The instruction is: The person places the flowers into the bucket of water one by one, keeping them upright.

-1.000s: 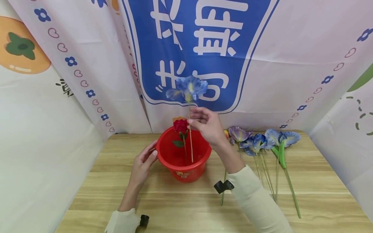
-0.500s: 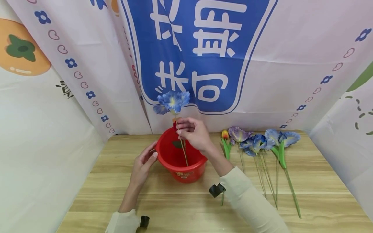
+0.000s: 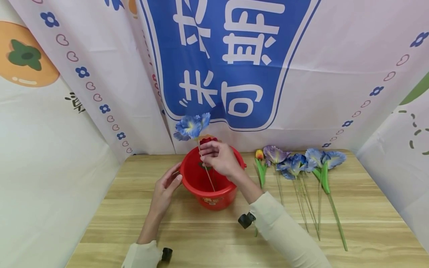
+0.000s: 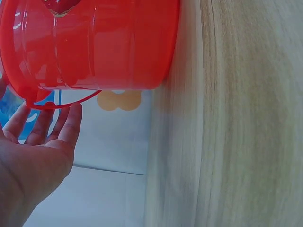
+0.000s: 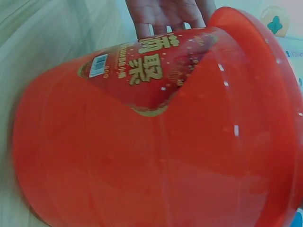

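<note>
A red plastic bucket (image 3: 219,201) stands upright on the wooden table. My left hand (image 3: 163,190) rests against its left side near the rim, and the left wrist view shows those fairly straight fingers (image 4: 72,124) touching the bucket's thin handle (image 4: 85,99). Over the bucket's mouth my right hand (image 3: 219,158) pinches the thin stem of a blue artificial iris (image 3: 190,126). The bloom leans left above the far rim, and the stem slants down into the bucket. Behind the right hand a red rose (image 3: 208,140) stands in the bucket, partly hidden. The right wrist view shows mostly bucket.
Right of the bucket lie a red-yellow tulip (image 3: 259,154), a purple iris (image 3: 275,153) and blue irises (image 3: 294,165), stems toward the front. Beside them is a green-leafed stem (image 3: 324,179). A printed cloth (image 3: 311,111) hangs behind the table (image 3: 197,238).
The right hand has moved left and down with the blue iris, whose bloom is now lower, left of the rose, with its stem deeper in the bucket. The left hand has stayed put.
</note>
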{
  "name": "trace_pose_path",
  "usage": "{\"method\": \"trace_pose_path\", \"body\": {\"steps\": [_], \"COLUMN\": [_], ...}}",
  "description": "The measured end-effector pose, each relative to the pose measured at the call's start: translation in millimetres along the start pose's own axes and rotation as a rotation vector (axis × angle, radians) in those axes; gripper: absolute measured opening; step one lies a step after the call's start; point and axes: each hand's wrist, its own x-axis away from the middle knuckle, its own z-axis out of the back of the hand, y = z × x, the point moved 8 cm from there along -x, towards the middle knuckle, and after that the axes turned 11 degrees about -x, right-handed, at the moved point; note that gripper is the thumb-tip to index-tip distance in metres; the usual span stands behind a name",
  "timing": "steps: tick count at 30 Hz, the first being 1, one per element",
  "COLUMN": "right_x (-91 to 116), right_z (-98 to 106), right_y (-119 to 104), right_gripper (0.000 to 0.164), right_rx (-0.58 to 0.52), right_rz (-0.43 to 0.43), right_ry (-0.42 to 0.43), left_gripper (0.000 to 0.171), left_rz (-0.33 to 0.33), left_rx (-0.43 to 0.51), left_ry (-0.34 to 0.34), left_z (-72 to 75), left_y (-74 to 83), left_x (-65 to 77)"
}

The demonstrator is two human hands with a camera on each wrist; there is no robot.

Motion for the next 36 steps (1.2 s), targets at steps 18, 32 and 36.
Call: {"method": "trace_pose_path", "body": {"steps": [18, 32, 36], "right_x": [0, 21, 30], "right_z": [4, 13, 23], "right_y": [14, -4, -16], "right_gripper": [0.032, 0.037, 0.036], "right_rx": [0.078, 0.079, 0.022], "right_rz": [-0.109, -0.09, -0.042], "right_ry": [0.039, 0.041, 0.045], "left_gripper": [0.049, 0.049, 0.048], "left_rz": [0.022, 0.015, 0.01], "left_rx": [-0.015, -0.019, -0.02], "left_ry": [-0.004, 0.001, 0.0], "left_z": [-1.0, -1.3, -1.2], "left_y": [0.0, -3.5, -2.0], "left_x": [-1.4, -0.7, -0.6]}}
